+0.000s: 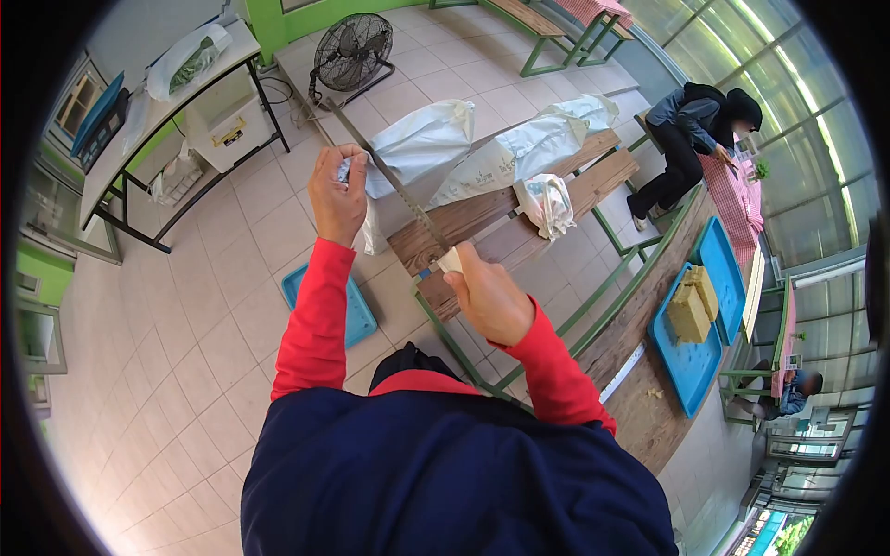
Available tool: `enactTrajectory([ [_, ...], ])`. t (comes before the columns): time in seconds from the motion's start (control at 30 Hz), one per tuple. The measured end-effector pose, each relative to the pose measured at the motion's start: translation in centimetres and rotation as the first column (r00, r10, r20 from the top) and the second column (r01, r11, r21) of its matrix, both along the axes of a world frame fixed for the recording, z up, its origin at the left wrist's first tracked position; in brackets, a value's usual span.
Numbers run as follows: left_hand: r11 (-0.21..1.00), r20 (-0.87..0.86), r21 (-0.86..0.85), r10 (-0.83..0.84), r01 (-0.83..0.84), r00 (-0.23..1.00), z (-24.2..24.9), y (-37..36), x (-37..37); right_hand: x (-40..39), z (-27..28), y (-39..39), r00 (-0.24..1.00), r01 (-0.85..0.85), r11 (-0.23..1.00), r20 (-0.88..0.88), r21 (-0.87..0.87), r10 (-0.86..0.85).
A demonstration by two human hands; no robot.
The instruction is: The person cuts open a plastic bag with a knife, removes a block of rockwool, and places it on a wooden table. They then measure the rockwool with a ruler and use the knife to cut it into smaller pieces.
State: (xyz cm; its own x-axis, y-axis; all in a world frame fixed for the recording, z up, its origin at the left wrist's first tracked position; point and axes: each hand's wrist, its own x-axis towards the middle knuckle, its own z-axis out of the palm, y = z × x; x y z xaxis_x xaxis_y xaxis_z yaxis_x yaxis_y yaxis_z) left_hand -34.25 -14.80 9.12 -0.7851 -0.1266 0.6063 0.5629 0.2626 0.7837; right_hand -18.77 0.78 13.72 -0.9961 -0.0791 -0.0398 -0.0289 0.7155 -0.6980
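Observation:
A long, thin blade (400,190) slants up and to the left in front of me. My right hand (491,295) is wrapped round its pale handle (451,260). Beside the blade, near its upper part, my left hand (339,190) is closed on a small crumpled wrapper (344,170), white and bluish. Whether its fingers touch the blade is not clear. Beneath the blade lies a wooden bench (454,222) with white sacks (501,157) on it and a crumpled white bag (547,206).
At right, a wooden table (640,408) holds blue trays (681,371), yellowish blocks (691,310) and a ruler (622,372). Another blue tray (360,315) is on the floor. A fan (352,53) stands ahead. A person (691,139) sits at the upper right, another (793,394) farther off.

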Motion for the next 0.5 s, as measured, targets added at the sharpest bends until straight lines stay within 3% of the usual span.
enactTrajectory([
  [0.07,0.998,-0.076,0.007,-0.064,0.064,0.995,-0.2,0.2,0.2,-0.6,-0.2,-0.3,0.999,0.003,1.000,-0.044,-0.002,-0.004],
  [0.17,0.992,-0.049,-0.011,-0.128,0.128,0.991,-0.8,1.5,1.5,-5.5,-2.2,-1.1,0.986,0.015,1.000,-0.167,-0.005,-0.016],
  [0.3,0.998,-0.052,0.000,-0.062,0.062,0.997,-0.3,0.9,1.0,-7.1,-2.8,-1.9,0.962,-0.037,0.999,-0.272,-0.029,0.027],
  [0.43,0.999,-0.020,0.008,-0.038,0.038,0.999,-0.9,1.1,1.2,-3.1,-1.5,-0.8,0.980,-0.033,0.999,-0.199,-0.022,0.028],
  [0.5,0.994,-0.011,0.106,0.032,-0.030,0.999,-1.1,0.6,0.3,-0.7,-0.6,-0.4,0.998,-0.003,1.000,-0.060,0.014,0.004],
])
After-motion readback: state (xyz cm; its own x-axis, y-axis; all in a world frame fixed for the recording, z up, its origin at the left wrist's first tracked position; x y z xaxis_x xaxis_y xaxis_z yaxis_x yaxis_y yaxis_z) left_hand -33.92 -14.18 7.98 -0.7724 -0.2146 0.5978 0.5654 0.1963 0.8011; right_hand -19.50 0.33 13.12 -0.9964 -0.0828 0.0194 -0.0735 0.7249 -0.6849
